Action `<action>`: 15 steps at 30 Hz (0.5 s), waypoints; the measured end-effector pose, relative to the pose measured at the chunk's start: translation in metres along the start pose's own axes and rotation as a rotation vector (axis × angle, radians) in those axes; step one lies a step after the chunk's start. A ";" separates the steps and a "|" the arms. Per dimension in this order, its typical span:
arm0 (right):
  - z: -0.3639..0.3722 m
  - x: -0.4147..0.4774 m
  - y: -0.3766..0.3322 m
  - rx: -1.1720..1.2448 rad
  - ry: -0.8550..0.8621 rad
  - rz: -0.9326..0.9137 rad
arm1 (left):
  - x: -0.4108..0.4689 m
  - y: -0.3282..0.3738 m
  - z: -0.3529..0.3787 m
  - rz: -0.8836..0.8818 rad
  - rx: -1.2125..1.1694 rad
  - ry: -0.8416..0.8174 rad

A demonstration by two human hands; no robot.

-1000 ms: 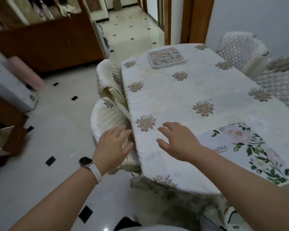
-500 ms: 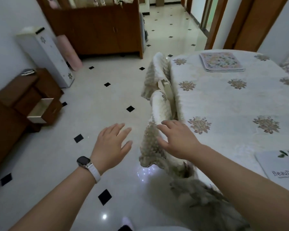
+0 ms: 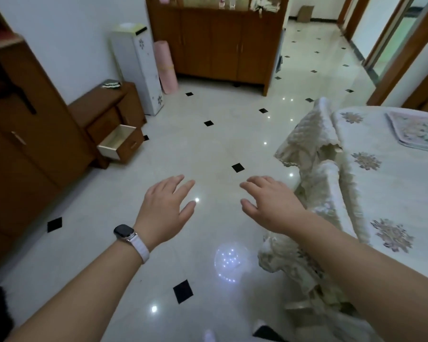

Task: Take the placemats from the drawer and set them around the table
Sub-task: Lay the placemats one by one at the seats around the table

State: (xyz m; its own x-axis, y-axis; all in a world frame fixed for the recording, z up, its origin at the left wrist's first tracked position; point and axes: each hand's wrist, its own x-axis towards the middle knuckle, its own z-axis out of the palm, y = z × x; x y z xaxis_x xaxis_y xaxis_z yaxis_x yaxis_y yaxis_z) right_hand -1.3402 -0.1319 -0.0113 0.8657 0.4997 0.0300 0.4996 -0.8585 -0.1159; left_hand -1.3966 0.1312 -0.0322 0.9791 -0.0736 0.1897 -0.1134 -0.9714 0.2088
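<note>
Head view: left hand point(image 3: 164, 209) and right hand point(image 3: 269, 203) hover over glossy tiled floor, each grip spread wide and empty, likely free to fetch more. Wooden drawer point(image 3: 119, 143) stands pulled out, contents hidden. Floral placemats point(image 3: 420, 133), flat and stacked, lie at desk's point(image 3: 393, 193) far edge.

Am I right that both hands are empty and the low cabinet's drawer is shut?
Not quite. The head view shows the left hand and right hand empty and spread over the floor, but the low cabinet's drawer stands pulled open, not shut.
</note>
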 end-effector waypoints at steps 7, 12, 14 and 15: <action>0.005 0.066 -0.001 0.012 0.026 -0.012 | 0.031 -0.043 0.008 -0.054 -0.018 0.004; 0.020 0.127 0.018 0.037 0.008 -0.017 | 0.093 -0.062 0.022 -0.047 0.007 -0.008; 0.025 0.158 0.030 0.043 0.005 -0.023 | 0.126 -0.070 0.028 -0.033 0.006 -0.006; 0.026 0.175 0.037 0.049 0.001 -0.022 | 0.144 -0.073 0.030 -0.031 0.007 -0.012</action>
State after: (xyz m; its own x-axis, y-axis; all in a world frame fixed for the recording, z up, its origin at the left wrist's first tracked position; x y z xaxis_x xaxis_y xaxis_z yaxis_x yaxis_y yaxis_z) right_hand -1.1714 -0.0733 -0.0359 0.8546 0.5182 0.0344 0.5163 -0.8406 -0.1640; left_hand -1.2418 0.1847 -0.0490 0.9840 -0.0463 0.1719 -0.0821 -0.9748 0.2072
